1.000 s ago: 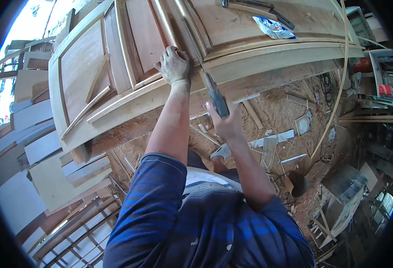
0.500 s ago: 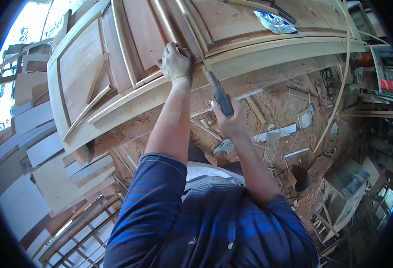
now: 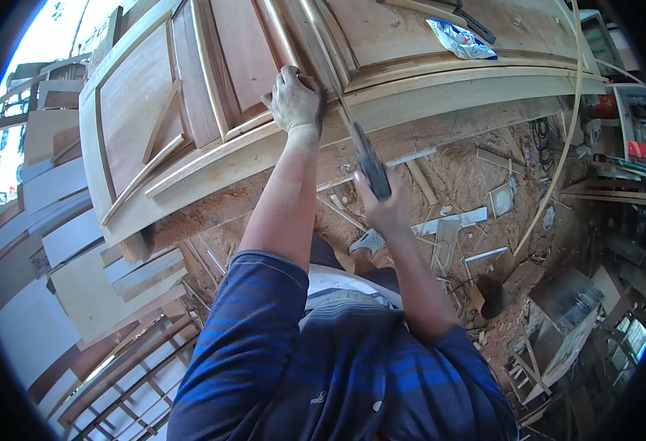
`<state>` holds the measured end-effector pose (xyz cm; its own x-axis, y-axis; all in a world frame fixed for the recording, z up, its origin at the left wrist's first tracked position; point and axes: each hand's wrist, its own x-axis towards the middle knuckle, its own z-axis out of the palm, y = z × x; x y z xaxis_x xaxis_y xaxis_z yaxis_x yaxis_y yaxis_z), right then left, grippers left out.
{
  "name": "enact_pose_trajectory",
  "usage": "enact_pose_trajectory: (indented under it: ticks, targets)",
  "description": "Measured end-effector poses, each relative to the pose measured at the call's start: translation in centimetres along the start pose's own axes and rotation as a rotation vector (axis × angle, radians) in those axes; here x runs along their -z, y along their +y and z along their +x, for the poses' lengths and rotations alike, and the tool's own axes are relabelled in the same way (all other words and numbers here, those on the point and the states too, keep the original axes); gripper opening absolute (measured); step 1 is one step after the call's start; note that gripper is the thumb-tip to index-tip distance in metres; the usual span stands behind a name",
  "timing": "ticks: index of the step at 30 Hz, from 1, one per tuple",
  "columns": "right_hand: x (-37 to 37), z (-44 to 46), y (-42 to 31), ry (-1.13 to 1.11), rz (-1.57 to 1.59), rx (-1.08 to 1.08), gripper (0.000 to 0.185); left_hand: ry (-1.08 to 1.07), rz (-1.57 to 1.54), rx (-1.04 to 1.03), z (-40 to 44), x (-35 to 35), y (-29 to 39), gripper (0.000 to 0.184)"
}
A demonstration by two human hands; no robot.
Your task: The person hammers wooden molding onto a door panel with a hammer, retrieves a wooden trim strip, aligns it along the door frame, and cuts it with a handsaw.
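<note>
My right hand grips the dark handle of a handsaw. Its narrow blade shows nearly edge-on and reaches up to the front edge of a panelled wooden door, beside a raised moulding strip. Just left of the blade, my left hand is closed over the wood at the door's edge, fingers curled. What lies under those fingers is mostly hidden. A pale wooden rail runs along the front edge, left of that hand.
Loose sticks lie on the door's left panel. A blue-and-white packet and a hammer-like tool rest on the right. Offcuts and sawdust cover the floor. Stacked boards stand left; a yellowish hose hangs right.
My right hand and the saw have shifted slightly down and right, showing a little more blade. My left hand stays at the door edge. The whole view has drifted a little.
</note>
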<state>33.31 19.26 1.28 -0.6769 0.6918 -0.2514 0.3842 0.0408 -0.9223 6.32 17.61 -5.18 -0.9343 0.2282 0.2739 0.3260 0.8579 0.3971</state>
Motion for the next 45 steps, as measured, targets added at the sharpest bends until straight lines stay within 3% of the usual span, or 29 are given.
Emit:
enact_pose_trajectory:
  ticks: [5,8,9,13,16,18,20,23,26,29,31,33,35,38,41,45]
  targets:
    - [6.0,-14.3,5.8,-0.05,-0.008,-0.003,0.025,-0.067,-0.001,0.027,-0.1,1.2,0.9,0.023]
    - [5.8,-11.9,4.8,-0.1,-0.179,0.065,0.02,-0.038,0.018,0.002,-0.2,1.0,0.9,0.025]
    - [3.9,-8.8,5.6,-0.055,-0.175,0.007,0.028,0.035,0.011,-0.016,-0.2,0.5,0.6,0.019]
    - [-0.1,2.2,-1.8,-0.059,-0.084,-0.08,0.031,-0.012,0.007,0.019,0.1,0.2,0.1,0.021]
    - [1.4,-3.4,1.4,0.039,-0.065,0.008,0.028,-0.044,-0.03,0.053,0.1,1.0,0.8,0.021]
    - [4.4,-10.7,5.3,-0.027,-0.098,0.014,0.025,-0.019,-0.029,0.029,-0.1,1.0,0.7,0.021]
    - [6.6,-15.5,3.7,0.001,-0.005,-0.07,0.023,-0.016,-0.009,0.012,-0.2,1.1,0.9,0.021]
    - [4.9,-10.8,3.2,-0.05,-0.282,0.084,0.022,0.009,0.015,-0.005,-0.3,0.5,0.6,0.023]
    - [-0.1,-0.2,-0.1,0.005,-0.054,-0.02,0.031,0.015,0.004,0.008,0.3,0.2,0.4,0.025]
    - [0.2,1.3,-1.2,-0.052,-0.11,-0.003,0.029,-0.036,0.003,0.022,0.1,0.3,0.1,0.026]
    - [2.3,-3.9,1.9,-0.103,-0.142,-0.053,0.023,-0.052,-0.004,0.032,-0.4,1.1,0.8,0.025]
    - [4.1,-11.2,4.0,0.011,-0.053,0.111,0.02,-0.045,-0.003,0.04,0.0,1.0,0.9,0.023]
    - [6.3,-15.6,3.9,0.0,0.046,-0.095,0.021,-0.026,0.001,0.018,0.0,1.0,0.9,0.024]
    - [5.0,-10.9,3.9,-0.122,-0.161,-0.055,0.022,-0.038,0.014,0.023,0.1,0.9,1.1,0.025]
    - [0.8,-1.5,0.6,-0.03,-0.083,-0.041,0.026,-0.02,0.017,0.007,0.1,0.3,0.2,0.023]
    - [0.9,-1.8,0.1,0.03,-0.088,0.084,0.028,-0.068,0.012,0.046,0.1,0.9,0.6,0.024]
